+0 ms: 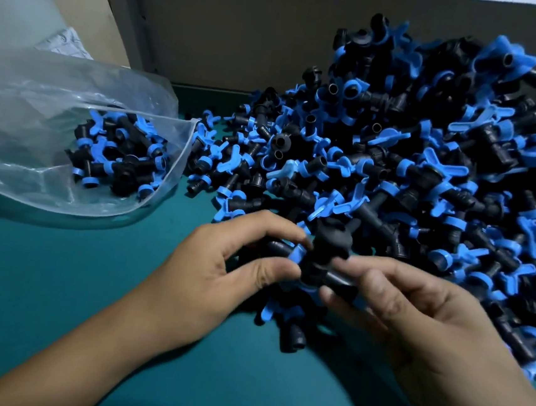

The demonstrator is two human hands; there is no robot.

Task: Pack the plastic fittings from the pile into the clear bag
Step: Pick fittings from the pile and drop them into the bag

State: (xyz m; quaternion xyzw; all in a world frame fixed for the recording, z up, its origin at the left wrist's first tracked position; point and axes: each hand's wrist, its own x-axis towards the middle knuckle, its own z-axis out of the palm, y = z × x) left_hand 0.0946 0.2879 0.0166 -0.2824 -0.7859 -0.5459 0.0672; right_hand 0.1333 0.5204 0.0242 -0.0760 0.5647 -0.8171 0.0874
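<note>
Fittings of black plastic with blue wing handles lie heaped in a big pile (410, 170), and both hands are at its near edge gathering a load. The left hand (220, 273) pinches a black-and-blue fitting (316, 263) between thumb and fingers; the right hand (413, 311) pinches the same cluster from the other side, and whether each holds a separate piece I cannot tell.

This looks like the pick-up step. Next, I judge, the load must travel left of the pile to the clear bag (70, 138), which lies on its side on the green table (72, 282) with its mouth facing the pile and a small batch already inside.

Loose fittings lie between pile and bag mouth, and the limp rim sags, so pieces could catch there. A grey wall panel (227, 35) stands behind the pile.
</note>
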